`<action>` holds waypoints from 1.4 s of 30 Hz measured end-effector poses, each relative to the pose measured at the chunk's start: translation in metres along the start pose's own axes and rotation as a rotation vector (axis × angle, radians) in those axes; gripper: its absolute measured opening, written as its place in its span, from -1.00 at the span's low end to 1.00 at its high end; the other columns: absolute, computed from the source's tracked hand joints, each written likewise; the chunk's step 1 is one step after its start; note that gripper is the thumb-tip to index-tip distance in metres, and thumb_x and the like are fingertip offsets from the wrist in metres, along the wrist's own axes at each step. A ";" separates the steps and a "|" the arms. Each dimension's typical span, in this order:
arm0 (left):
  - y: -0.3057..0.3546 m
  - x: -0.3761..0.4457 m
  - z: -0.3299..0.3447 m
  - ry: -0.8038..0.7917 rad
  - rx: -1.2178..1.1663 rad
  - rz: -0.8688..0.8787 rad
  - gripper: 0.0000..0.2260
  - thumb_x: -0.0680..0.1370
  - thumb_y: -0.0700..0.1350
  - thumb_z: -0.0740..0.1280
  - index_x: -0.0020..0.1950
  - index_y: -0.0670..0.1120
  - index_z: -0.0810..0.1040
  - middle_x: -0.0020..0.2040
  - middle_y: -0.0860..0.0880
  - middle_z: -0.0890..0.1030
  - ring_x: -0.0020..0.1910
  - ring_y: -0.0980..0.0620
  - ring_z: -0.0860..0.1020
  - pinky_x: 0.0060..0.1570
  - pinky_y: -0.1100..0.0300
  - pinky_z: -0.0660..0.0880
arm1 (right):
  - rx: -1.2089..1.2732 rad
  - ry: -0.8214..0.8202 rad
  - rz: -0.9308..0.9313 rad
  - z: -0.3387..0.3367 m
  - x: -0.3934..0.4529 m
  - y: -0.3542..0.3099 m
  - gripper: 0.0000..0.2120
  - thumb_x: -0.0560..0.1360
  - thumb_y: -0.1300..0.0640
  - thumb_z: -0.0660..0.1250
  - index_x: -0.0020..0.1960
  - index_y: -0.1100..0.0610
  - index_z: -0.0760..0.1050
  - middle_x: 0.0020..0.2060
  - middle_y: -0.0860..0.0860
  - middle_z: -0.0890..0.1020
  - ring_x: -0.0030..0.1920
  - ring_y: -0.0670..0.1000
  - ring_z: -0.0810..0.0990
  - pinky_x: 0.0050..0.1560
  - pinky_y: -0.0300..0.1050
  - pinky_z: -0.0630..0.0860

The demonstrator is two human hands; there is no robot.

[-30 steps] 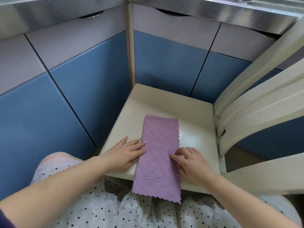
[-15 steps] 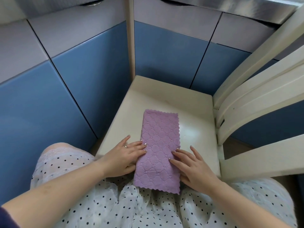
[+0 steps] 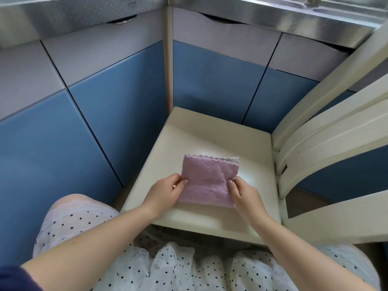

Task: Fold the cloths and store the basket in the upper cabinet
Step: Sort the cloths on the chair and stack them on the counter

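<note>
- The purple cloth (image 3: pixel 206 182), folded over with its scalloped far edges roughly matched, lies on the cream chair seat (image 3: pixel 212 131).
- The left hand (image 3: pixel 165 191) pinches its left edge, thumb on top.
- The right hand (image 3: pixel 244 193) pinches its right edge likewise.
- Blue cabinet doors (image 3: pixel 117 97) stand behind; a polka-dot skirt (image 3: pixel 178 267) covers the lap.

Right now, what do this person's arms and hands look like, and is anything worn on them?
Both forearms are bare. A dark navy sleeve edge shows high on the left arm. The left hand has a small ring; the right hand shows none. Fingernails look pale, glossy.
</note>
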State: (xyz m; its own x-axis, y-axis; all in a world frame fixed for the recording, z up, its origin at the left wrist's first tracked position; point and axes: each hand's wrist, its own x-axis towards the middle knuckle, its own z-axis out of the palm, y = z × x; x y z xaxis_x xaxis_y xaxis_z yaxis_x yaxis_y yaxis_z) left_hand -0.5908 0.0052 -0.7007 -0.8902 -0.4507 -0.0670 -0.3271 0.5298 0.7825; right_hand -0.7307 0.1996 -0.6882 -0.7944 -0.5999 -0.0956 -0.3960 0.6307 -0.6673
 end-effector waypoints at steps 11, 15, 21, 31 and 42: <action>0.009 0.047 0.004 -0.078 0.228 -0.282 -0.69 0.61 0.04 0.12 -0.31 -0.03 0.37 -0.25 -0.01 0.52 -0.19 -0.07 0.49 -0.25 0.13 0.33 | -0.236 -0.074 0.184 0.009 0.047 0.000 -0.75 0.61 0.00 0.05 -0.18 0.08 0.34 -0.08 0.15 0.60 -0.10 0.15 0.49 -0.23 -0.07 0.29; 0.011 0.050 0.003 -0.101 0.248 -0.305 -0.68 0.61 0.02 0.13 -0.34 -0.04 0.34 -0.30 -0.01 0.48 -0.23 -0.07 0.46 -0.26 0.14 0.32 | -0.248 -0.091 0.206 0.010 0.051 0.001 -0.74 0.60 -0.01 0.06 -0.16 0.09 0.37 -0.08 0.14 0.61 -0.13 0.14 0.47 -0.22 -0.08 0.29; 0.010 0.052 -0.002 -0.071 -0.059 -0.404 -0.79 0.55 0.03 0.24 -0.21 -0.05 0.40 -0.27 0.00 0.59 -0.24 -0.06 0.58 -0.15 0.08 0.52 | -0.082 -0.033 0.274 0.007 0.047 0.008 -0.75 0.57 -0.07 0.14 0.03 0.10 0.42 -0.16 0.02 0.60 -0.16 0.08 0.54 -0.22 -0.10 0.36; 0.026 0.047 0.035 -0.017 0.638 0.278 -0.49 0.37 -0.08 0.04 0.22 -0.13 0.55 0.24 -0.06 0.57 0.27 -0.05 0.50 0.32 -0.09 0.32 | -0.423 0.044 -0.330 0.037 0.034 -0.006 -0.56 0.47 0.00 0.09 0.20 0.16 0.54 0.18 0.14 0.58 0.16 0.16 0.58 0.12 0.12 0.49; 0.010 0.055 0.039 -0.190 0.860 0.079 -0.38 0.58 0.17 -0.05 0.55 -0.05 -0.16 0.55 -0.04 -0.22 0.52 0.01 -0.23 0.44 -0.19 -0.23 | -0.638 -0.260 -0.149 0.035 0.047 0.003 -0.16 0.29 -0.34 -0.36 0.53 -0.07 -0.23 0.53 -0.03 -0.21 0.51 -0.03 -0.26 0.43 0.25 -0.27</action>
State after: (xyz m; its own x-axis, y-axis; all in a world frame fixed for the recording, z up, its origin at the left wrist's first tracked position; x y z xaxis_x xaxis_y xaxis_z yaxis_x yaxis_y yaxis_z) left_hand -0.6554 0.0135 -0.7207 -0.9328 -0.3039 -0.1938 -0.3201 0.9456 0.0581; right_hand -0.7531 0.1564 -0.7202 -0.6064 -0.7503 -0.2634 -0.7479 0.6506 -0.1315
